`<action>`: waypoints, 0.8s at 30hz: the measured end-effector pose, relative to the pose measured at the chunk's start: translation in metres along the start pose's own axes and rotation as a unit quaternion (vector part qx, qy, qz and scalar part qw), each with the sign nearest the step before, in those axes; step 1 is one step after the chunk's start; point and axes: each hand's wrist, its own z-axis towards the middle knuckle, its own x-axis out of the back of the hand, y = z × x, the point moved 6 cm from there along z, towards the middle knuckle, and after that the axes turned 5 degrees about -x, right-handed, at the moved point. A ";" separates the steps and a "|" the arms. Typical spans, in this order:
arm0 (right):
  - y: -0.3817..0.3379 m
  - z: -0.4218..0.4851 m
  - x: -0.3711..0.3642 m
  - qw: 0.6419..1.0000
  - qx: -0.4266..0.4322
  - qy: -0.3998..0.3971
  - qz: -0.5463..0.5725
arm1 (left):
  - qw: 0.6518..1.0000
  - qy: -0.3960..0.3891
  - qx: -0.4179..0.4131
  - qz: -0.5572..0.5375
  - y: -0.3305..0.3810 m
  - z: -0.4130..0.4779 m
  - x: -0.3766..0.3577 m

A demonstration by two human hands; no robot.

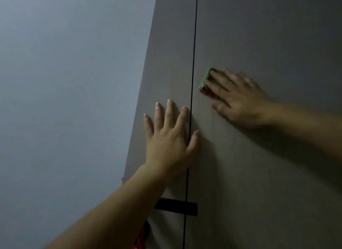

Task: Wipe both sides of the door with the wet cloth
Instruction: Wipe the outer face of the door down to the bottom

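Right now the green cloth (205,80) is pressed flat against the door (268,35) by the right hand (238,100). No closed grip is seen there: the fingers (220,80) are stretched out and laid over the cloth, palm toward the surface, so the cloth is pinned rather than clutched. Only the cloth's left edge and upper corner are shown past the fingertips; the rest is hidden under the hand. The cloth is placed just to the right of the thin dark vertical seam (192,72), near mid-height of the view.

The left hand (170,137) is spread open and laid flat, nothing held. Its four fingers are set on the narrow brown panel (172,45) left of the seam, while the thumb (193,141) is crossed over the seam onto the door side. This hand is placed lower than the right one and well apart from the cloth.

Both forearms are bare and are extended up from the lower edge and the right edge of the view. A dark horizontal bar (177,208) is seen across the seam low down, partly covered by the left forearm; what it is cannot be told. Something red (141,237) is glimpsed at the bottom, too hidden to identify. A pale grey wall (64,82) is shown left of the panel. Lighting is dim and the right hand is slightly blurred.
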 end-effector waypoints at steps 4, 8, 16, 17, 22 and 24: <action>-0.029 0.068 0.018 0.997 -0.080 0.000 0.009 | 1.000 -0.007 -0.006 -0.002 -0.001 -0.001 0.001; -0.076 0.033 0.000 0.996 0.080 -0.022 0.020 | 1.000 -0.018 -0.017 -0.011 -0.002 -0.004 0.002; -0.102 0.124 0.023 1.000 0.005 -0.016 0.019 | 0.998 -0.043 -0.009 -0.032 -0.003 -0.019 0.004; -0.116 0.132 0.025 1.000 0.018 -0.014 0.016 | 0.998 -0.044 -0.008 -0.033 -0.002 -0.020 0.004; -0.139 0.087 0.005 0.980 0.188 -0.058 0.008 | 0.999 -0.041 -0.006 -0.024 -0.004 -0.024 0.004; -0.111 0.088 0.010 0.980 0.189 -0.057 -0.010 | 0.998 -0.055 -0.007 -0.015 -0.007 -0.025 0.005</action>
